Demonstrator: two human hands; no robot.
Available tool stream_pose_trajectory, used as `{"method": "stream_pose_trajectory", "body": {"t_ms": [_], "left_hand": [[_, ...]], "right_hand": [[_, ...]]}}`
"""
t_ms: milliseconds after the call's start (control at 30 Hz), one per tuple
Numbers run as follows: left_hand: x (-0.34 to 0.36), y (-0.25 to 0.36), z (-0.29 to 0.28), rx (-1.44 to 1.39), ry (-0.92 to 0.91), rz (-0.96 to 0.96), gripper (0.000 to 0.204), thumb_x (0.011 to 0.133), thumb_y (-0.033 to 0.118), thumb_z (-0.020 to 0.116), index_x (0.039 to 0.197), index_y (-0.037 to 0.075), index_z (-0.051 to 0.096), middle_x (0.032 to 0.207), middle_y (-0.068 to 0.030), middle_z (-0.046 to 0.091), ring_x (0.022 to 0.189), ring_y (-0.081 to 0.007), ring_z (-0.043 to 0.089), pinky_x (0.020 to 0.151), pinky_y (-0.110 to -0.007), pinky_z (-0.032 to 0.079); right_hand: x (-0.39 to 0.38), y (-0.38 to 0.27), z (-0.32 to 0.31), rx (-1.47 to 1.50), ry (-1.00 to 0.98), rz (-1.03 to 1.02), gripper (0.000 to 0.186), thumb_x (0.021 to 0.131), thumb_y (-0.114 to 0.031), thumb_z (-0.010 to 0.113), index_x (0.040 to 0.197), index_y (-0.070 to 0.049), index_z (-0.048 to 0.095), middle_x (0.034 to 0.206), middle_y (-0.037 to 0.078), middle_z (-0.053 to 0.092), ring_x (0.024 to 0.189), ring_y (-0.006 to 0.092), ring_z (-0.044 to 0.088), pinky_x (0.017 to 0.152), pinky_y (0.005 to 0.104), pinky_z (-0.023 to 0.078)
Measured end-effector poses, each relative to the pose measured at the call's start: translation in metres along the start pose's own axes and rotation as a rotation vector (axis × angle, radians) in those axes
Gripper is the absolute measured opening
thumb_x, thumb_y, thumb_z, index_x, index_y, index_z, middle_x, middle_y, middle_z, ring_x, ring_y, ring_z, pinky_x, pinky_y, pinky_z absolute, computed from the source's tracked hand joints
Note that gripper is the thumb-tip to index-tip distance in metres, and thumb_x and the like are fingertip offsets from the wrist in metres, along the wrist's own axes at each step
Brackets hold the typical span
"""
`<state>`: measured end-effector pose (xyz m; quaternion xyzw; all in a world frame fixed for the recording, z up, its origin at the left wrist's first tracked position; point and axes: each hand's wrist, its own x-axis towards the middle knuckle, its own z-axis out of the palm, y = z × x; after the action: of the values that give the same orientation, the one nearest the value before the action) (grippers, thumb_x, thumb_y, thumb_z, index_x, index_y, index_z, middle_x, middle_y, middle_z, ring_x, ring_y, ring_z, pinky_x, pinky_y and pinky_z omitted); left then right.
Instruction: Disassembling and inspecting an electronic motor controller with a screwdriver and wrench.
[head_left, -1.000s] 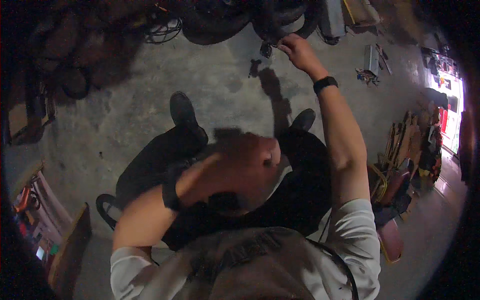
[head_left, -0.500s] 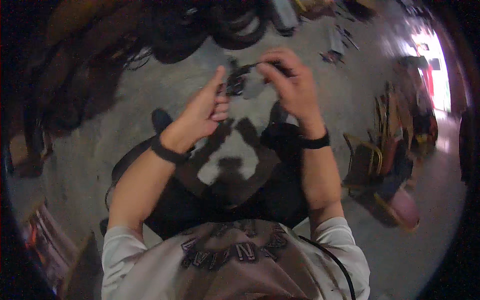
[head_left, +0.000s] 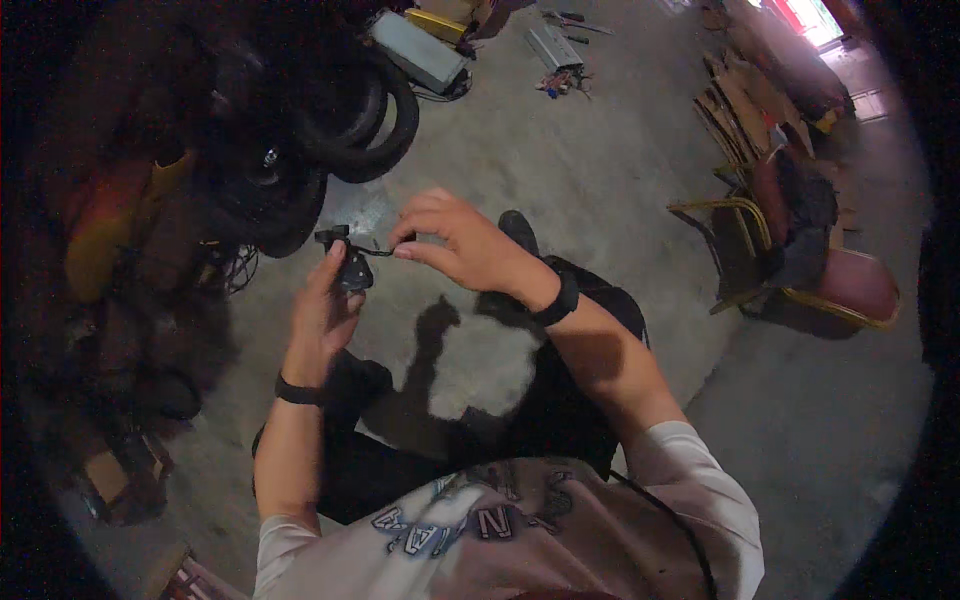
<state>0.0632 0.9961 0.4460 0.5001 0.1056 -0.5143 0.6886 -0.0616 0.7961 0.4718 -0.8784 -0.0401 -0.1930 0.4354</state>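
My left hand (head_left: 325,308) is closed around a small black device (head_left: 355,272) with a bracket-like top, its thumb pressed along the near side. The device's exact kind cannot be made out. A short black cable (head_left: 377,252) runs from it toward the right. My right hand (head_left: 455,242) pinches the far end of that cable between thumb and fingers, a little apart from the device. Both hands are held out in front of me above the concrete floor, left of the middle of the view.
Black tyres (head_left: 395,135) lie at the far left, close beyond my hands. Behind them are a pale box-shaped unit (head_left: 420,52) and a silver metal case (head_left: 553,46) with loose wires. Chairs with gold frames (head_left: 750,215) and cardboard sheets (head_left: 735,120) stand at the right.
The view has turned, and both hands now appear farther left and lower in it. My left hand still holds the black device and my right hand the cable.
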Motion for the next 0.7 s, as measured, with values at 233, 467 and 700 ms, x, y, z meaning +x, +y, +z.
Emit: {"method": "stream_pose_trajectory", "body": {"t_ms": [233, 467, 700], "left_hand": [[0.010, 0.005, -0.004, 0.252, 0.103, 0.319, 0.020, 0.091, 0.031, 0.075, 0.097, 0.014, 0.067, 0.081, 0.0078, 0.063, 0.063, -0.0008, 0.049, 0.050, -0.020, 0.030], [0.010, 0.005, 0.008, 0.320, 0.216, 0.422, 0.021, 0.090, 0.031, 0.076, 0.097, 0.012, 0.070, 0.078, 0.0086, 0.063, 0.060, 0.0004, 0.047, 0.050, -0.019, 0.029], [0.009, 0.015, 0.008, 0.233, 0.239, 0.451, 0.030, 0.089, 0.032, 0.076, 0.108, 0.009, 0.070, 0.087, 0.0058, 0.066, 0.068, -0.0009, 0.053, 0.054, -0.021, 0.032]], "right_hand": [[-0.012, 0.017, -0.007, 0.129, -0.053, 0.206, 0.019, 0.089, -0.019, 0.073, 0.098, -0.002, 0.071, 0.092, 0.010, 0.068, 0.087, 0.0265, 0.064, 0.076, 0.0339, 0.049], [-0.016, 0.014, -0.015, 0.266, -0.040, 0.488, 0.022, 0.090, -0.022, 0.073, 0.098, -0.001, 0.072, 0.079, 0.004, 0.068, 0.069, 0.0104, 0.059, 0.063, 0.0282, 0.047], [-0.007, 0.006, -0.015, 0.443, -0.087, 0.665, 0.023, 0.093, -0.024, 0.071, 0.098, -0.001, 0.073, 0.074, -0.001, 0.064, 0.060, 0.0053, 0.052, 0.053, 0.0235, 0.041]]}}
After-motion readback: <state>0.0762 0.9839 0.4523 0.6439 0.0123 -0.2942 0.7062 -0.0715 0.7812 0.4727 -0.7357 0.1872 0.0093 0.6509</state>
